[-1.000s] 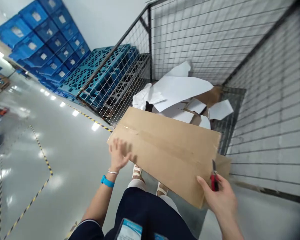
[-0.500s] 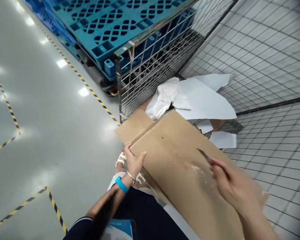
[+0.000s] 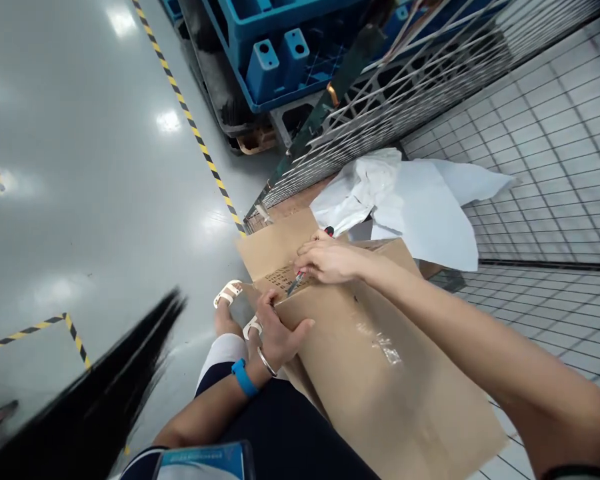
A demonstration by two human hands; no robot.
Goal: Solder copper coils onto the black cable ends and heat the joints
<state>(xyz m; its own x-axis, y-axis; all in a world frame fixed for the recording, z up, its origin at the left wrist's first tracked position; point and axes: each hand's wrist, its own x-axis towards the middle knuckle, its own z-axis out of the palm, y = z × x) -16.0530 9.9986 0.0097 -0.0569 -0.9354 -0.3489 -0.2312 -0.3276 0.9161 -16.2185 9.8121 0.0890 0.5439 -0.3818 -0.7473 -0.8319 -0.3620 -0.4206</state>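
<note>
A large brown cardboard box [image 3: 350, 360] lies tilted in front of me, with clear tape on its side and a flap [image 3: 280, 243] standing out at its far end. My left hand [image 3: 283, 333] grips the box's near corner, thumb on the upper face and fingers over the edge. In my right hand [image 3: 325, 259] is a utility knife [image 3: 296, 283] with a red and black handle. Its blade points down toward the box edge, close to my left fingers; whether it touches the cardboard I cannot tell. Printed lettering shows inside the flap.
A wire mesh cage [image 3: 545, 133] stands behind and right of the box. White sheets [image 3: 430, 207] lie crumpled inside it. Blue plastic pallets [image 3: 280, 67] are stacked beyond the mesh. Yellow-black tape [image 3: 195, 130] marks the grey floor. Dark hair [image 3: 90, 400] blurs the lower left.
My right hand has moved the knife from over the box's right side to its far end, near my left hand. The far flap has opened outward. The view has shifted closer.
</note>
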